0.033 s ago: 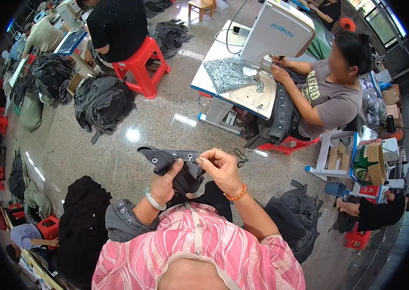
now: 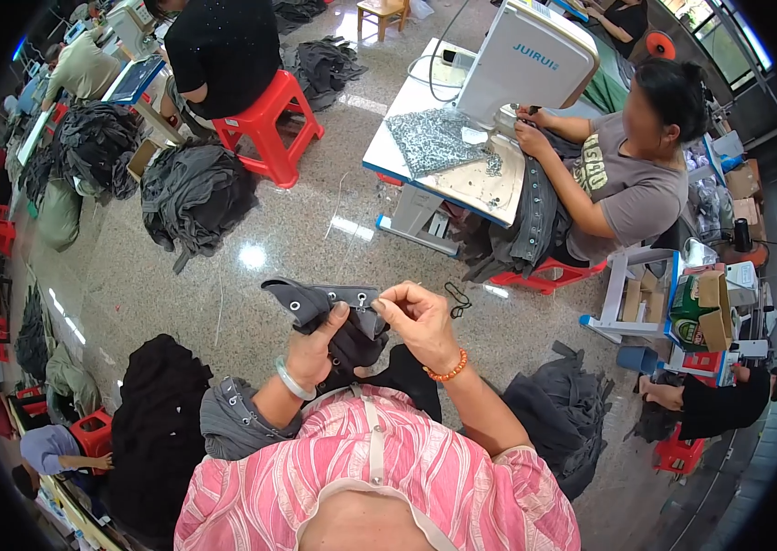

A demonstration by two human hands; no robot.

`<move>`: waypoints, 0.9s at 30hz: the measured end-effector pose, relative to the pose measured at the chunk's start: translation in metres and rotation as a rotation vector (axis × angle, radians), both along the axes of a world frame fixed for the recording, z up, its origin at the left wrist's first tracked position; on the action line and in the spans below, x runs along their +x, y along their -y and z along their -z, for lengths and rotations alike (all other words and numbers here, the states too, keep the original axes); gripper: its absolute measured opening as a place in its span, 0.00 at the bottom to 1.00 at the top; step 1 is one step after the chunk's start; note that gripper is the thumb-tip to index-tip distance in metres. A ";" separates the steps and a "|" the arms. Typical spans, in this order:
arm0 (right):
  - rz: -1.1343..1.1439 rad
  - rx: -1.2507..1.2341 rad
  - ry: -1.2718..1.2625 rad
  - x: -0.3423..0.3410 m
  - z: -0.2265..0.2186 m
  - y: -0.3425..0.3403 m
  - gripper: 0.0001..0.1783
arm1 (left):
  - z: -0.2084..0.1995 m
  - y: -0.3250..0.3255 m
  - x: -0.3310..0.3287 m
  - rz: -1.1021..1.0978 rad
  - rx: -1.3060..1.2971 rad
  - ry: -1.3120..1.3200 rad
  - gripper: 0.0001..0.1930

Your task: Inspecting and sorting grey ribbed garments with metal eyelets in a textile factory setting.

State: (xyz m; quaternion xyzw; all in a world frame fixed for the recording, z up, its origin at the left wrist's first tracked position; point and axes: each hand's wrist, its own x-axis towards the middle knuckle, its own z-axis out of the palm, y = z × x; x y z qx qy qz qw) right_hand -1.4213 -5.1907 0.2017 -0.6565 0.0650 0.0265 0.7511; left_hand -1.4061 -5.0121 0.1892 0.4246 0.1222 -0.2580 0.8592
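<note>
A dark grey garment (image 2: pixel 356 343) with a band of metal eyelets is held up in front of me. My left hand (image 2: pixel 317 349) grips it from below, thumb lying on the band between two eyelets. One end of the band (image 2: pixel 289 298) folds over to the left of that thumb. At the band's right end, beside an eyelet (image 2: pixel 361 299), my right hand (image 2: pixel 421 321) pinches the cloth edge between thumb and fingers. Whether something small is also in this pinch is hidden. A grey cloth piece with eyelets (image 2: pixel 240 421) hangs over my left forearm.
Grey garments lie in a heap (image 2: pixel 558 404) on my right and black cloth (image 2: pixel 161 422) on my left. Ahead right, a person works at a sewing machine (image 2: pixel 526 64) on a white table (image 2: pixel 434 188). A red stool (image 2: pixel 274 129) and another garment pile (image 2: pixel 196 197) stand ahead left.
</note>
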 end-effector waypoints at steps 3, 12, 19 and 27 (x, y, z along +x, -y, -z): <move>0.002 -0.058 -0.006 -0.001 -0.002 -0.002 0.07 | -0.002 0.002 -0.002 -0.006 0.022 0.037 0.14; 0.019 -0.092 -0.035 -0.004 0.004 -0.003 0.09 | -0.003 0.005 -0.001 0.027 -0.008 0.033 0.13; -0.025 0.066 -0.067 -0.006 0.014 0.002 0.10 | 0.001 0.007 -0.001 0.039 -0.015 0.015 0.13; 0.006 0.189 -0.032 -0.013 0.020 0.010 0.09 | 0.008 0.009 -0.004 0.028 0.015 0.022 0.15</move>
